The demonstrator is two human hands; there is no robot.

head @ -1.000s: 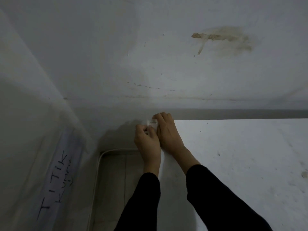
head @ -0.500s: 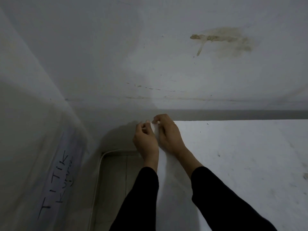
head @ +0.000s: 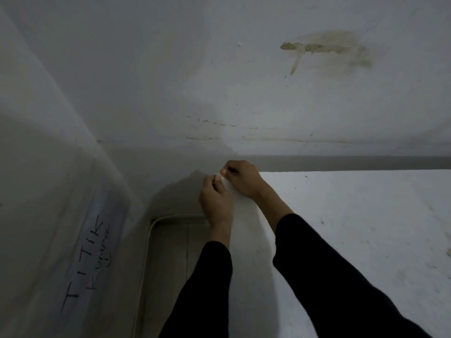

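Hands meet at the far left corner of a big white flat slab [head: 353, 228]. The left hand [head: 216, 201] has its fingers curled and pinches a thin white piece [head: 224, 182] right at that corner. The right hand [head: 241, 178], knuckles up, pinches the same piece from the far side, and the two sets of fingertips almost touch. Too small and blurred to tell whether it is tape or a sheet corner. Both arms are in black sleeves [head: 329, 276]. A white painted wall [head: 170, 69] stands just behind, with a brownish smeared stain [head: 327, 48] far right. On the left is a pale strip with black handwritten letters [head: 90, 252]. A thin white bent pipe [head: 148, 240] edges the grey tiled floor [head: 175, 252] to the left of the slab.
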